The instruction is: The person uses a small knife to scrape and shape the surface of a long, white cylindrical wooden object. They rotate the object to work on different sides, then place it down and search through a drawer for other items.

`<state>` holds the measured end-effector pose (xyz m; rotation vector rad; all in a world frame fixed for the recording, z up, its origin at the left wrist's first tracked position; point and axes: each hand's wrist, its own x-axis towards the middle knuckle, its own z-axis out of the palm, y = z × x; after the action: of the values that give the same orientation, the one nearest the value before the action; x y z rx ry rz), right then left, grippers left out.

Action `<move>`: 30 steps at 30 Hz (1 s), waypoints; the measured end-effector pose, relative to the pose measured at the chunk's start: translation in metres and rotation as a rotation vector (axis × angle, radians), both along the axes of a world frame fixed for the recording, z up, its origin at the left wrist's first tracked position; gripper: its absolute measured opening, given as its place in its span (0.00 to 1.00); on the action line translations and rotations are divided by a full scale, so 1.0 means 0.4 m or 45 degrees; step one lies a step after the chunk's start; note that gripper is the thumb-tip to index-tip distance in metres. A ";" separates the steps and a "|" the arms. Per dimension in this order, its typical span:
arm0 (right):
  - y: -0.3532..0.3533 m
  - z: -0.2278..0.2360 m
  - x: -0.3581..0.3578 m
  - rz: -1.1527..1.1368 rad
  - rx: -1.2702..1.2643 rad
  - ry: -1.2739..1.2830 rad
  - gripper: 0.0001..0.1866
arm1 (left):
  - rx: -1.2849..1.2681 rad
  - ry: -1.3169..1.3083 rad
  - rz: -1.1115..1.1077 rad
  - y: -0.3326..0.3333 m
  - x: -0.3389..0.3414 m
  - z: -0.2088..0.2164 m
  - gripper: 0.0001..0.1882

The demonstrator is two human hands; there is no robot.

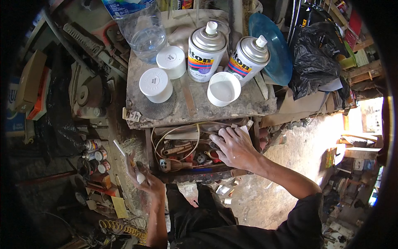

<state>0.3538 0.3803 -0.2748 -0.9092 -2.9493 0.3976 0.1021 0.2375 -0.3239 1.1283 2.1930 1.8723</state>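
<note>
My left hand (pixel 144 178) is raised left of an open drawer (pixel 195 177), palm turned up and fingers closed. A thin white strip (pixel 119 147) sticks out past the fingertips. A white rounded piece (pixel 141 178) shows at the palm; I cannot tell whether it belongs to the strip. My right hand (pixel 234 147) reaches over the drawer's right part with bent fingers and the thumb apart. Its fingertips are by a dark rounded thing, partly hidden. The drawer holds a loop of pale cable (pixel 198 139), small metal parts and other odds and ends.
On the dusty worktop (pixel 182 114) stand two spray paint cans (pixel 203 60), two white lidded tubs (pixel 155 86), an open white cup (pixel 224 89) and a plastic water bottle (pixel 148 43). A flat metal strip (pixel 188 96) lies between them. Small cans (pixel 100 155) and clutter are at left.
</note>
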 end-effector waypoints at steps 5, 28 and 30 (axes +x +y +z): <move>-0.004 0.018 -0.015 0.250 -0.275 -0.078 0.21 | -0.157 0.169 0.032 -0.007 -0.007 0.003 0.23; 0.065 -0.005 -0.027 0.185 -0.093 -0.145 0.16 | -0.044 0.087 0.057 0.001 0.003 0.003 0.22; 0.054 0.000 -0.021 0.115 -0.093 -0.157 0.19 | -0.066 -0.003 0.071 -0.002 0.009 0.008 0.23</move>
<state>0.3452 0.4020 -0.2748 -0.8389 -3.1165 0.4725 0.1059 0.2366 -0.3206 1.0673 2.2804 1.8252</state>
